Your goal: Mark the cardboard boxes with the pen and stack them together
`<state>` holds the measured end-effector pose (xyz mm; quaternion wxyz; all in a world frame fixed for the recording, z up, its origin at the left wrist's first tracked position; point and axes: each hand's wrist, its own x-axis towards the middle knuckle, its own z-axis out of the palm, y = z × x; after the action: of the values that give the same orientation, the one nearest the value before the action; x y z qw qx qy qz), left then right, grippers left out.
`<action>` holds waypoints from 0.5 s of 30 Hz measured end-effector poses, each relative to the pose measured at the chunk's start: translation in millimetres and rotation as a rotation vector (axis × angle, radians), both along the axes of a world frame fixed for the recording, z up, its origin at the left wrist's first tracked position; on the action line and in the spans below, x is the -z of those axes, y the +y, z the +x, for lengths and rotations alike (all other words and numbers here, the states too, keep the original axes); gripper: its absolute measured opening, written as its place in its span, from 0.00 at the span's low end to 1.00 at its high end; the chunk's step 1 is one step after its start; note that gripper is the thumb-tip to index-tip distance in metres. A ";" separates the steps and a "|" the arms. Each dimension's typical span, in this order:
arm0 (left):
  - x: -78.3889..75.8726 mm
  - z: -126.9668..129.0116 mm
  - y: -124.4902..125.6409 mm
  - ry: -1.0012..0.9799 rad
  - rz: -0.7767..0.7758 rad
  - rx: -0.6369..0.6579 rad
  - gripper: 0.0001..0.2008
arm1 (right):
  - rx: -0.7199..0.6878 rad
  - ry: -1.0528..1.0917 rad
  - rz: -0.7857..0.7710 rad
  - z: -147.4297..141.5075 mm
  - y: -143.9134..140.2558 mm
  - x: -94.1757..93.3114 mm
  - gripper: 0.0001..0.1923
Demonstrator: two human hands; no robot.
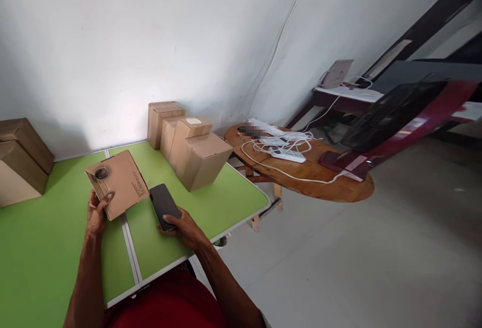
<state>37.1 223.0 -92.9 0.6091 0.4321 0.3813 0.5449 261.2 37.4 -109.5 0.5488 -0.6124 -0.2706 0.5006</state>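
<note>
My left hand grips a small cardboard box by its near left edge, thumb on top. The box is tilted above the green folding table; a dark round mark and lines of print show on its upper face, the print too small to read. In my right hand is a black smartphone, thumb lying across its dark screen. The phone's far end is close to the box's right corner; I cannot tell whether they touch. The fingers under both things are mostly hidden.
Several cardboard boxes stand at the table's back right, more boxes at the left. Right of the table, a round wooden table bears power strips with tangled white cables and a dark red fan. A wall runs behind.
</note>
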 end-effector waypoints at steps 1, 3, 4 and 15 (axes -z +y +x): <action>1.8 2.2 0.7 0.000 -0.007 0.021 0.40 | 0.013 0.121 0.071 1.6 -7.3 0.7 0.30; 4.1 3.7 -0.8 0.005 -0.020 0.070 0.42 | 0.028 0.342 0.211 3.7 -18.1 -0.6 0.34; 4.6 3.4 -2.4 0.009 -0.023 0.096 0.43 | 0.022 0.411 0.261 3.3 -20.4 -3.2 0.35; 3.0 -3.7 -16.4 0.041 0.021 0.135 0.39 | -0.359 0.541 0.420 -72.8 61.9 -49.2 0.38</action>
<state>33.4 206.5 -95.9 0.6321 0.4743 0.3580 0.4974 188.4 99.3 -60.2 0.6175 -0.2752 -0.3155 0.6659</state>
